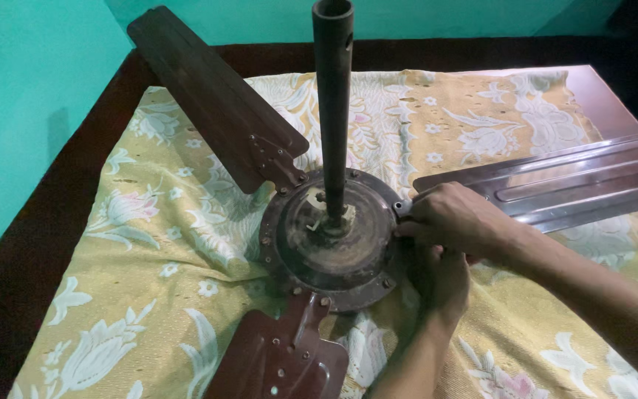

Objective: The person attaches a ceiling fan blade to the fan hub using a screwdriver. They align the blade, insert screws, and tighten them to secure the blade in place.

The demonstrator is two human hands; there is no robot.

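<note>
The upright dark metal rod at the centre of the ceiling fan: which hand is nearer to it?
Right. The right hand grips the shiny blade's bracket at the round motor housing beside the upright dark metal rod; the left hand sits lower, under it, slightly farther.

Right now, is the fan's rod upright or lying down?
Upright. The rod rises straight from the middle of the motor hub, which lies flat on the cloth, toward the camera. Both hands are at the hub's right edge.

Fan motor housing (331, 240) sits on the cloth (149, 244) before me, downrod (332, 96) upright at its centre; blades radiate — one (212, 96) behind-left, one (278, 358) nearest me, one (570, 181) right; my right hand (455, 218) at that blade's root, left hand (441, 277) just beneath.
</note>
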